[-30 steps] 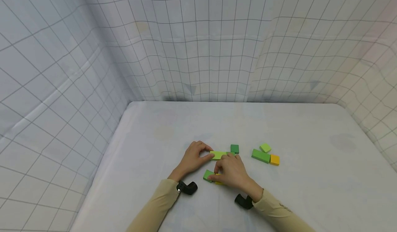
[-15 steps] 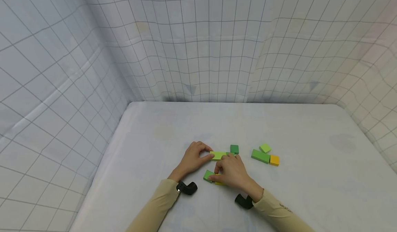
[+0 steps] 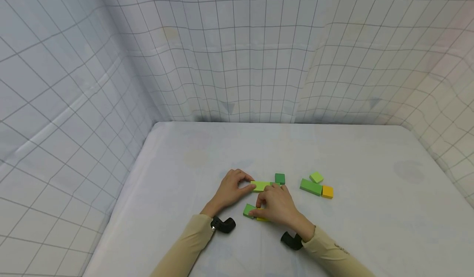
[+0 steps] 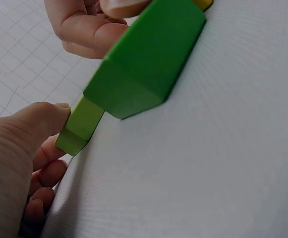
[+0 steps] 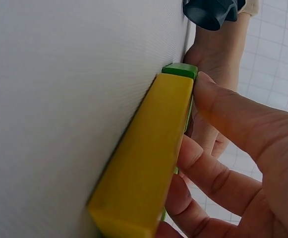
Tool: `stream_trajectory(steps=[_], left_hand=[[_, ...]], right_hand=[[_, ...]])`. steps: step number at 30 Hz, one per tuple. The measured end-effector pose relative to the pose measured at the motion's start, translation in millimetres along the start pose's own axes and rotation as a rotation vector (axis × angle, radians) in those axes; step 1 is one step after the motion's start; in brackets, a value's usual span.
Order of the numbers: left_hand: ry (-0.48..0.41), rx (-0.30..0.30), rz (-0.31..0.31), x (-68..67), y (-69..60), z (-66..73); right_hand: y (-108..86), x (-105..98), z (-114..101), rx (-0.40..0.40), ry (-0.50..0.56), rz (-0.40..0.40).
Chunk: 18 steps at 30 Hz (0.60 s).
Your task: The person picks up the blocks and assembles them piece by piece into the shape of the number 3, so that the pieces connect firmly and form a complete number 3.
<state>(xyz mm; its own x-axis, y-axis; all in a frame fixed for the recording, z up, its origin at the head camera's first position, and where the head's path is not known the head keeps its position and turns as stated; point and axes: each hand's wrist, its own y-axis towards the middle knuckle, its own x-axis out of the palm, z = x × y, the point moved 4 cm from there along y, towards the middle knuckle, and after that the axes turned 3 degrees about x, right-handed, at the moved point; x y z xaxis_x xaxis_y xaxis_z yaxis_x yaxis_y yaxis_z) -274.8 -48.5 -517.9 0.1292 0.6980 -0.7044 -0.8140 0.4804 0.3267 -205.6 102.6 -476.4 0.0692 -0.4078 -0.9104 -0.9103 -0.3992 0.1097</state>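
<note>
In the head view, my left hand (image 3: pixel 230 189) pinches the left end of a light green block (image 3: pixel 261 186), thumb on the near side. A green piece touches its right end, partly behind my right hand (image 3: pixel 277 203). That hand curls over a yellow block (image 3: pixel 263 219), its thumb reaching a green block (image 3: pixel 248 210) at the yellow one's left end. In the right wrist view, the thumb lies by the joint of the green block (image 5: pixel 180 69) and the yellow block (image 5: pixel 141 158), with fingertips along the yellow one's far side. Its grip there is partly hidden.
A dark green cube (image 3: pixel 279 178) stands behind the row. Farther right lie a long green block (image 3: pixel 311 187), a light green cube (image 3: pixel 316 177) and an orange cube (image 3: pixel 327 192). Gridded white curtains (image 3: pixel 237 54) rise behind and beside the white table (image 3: pixel 200 153).
</note>
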Motion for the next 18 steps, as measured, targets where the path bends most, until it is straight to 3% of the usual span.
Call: stream_trajectory(steps=[18], left_hand=[[0.001,-0.008,-0.003,0.1,-0.4,-0.4]], right_hand=[[0.0,1.2,0.5,-0.002,0.001,-0.009]])
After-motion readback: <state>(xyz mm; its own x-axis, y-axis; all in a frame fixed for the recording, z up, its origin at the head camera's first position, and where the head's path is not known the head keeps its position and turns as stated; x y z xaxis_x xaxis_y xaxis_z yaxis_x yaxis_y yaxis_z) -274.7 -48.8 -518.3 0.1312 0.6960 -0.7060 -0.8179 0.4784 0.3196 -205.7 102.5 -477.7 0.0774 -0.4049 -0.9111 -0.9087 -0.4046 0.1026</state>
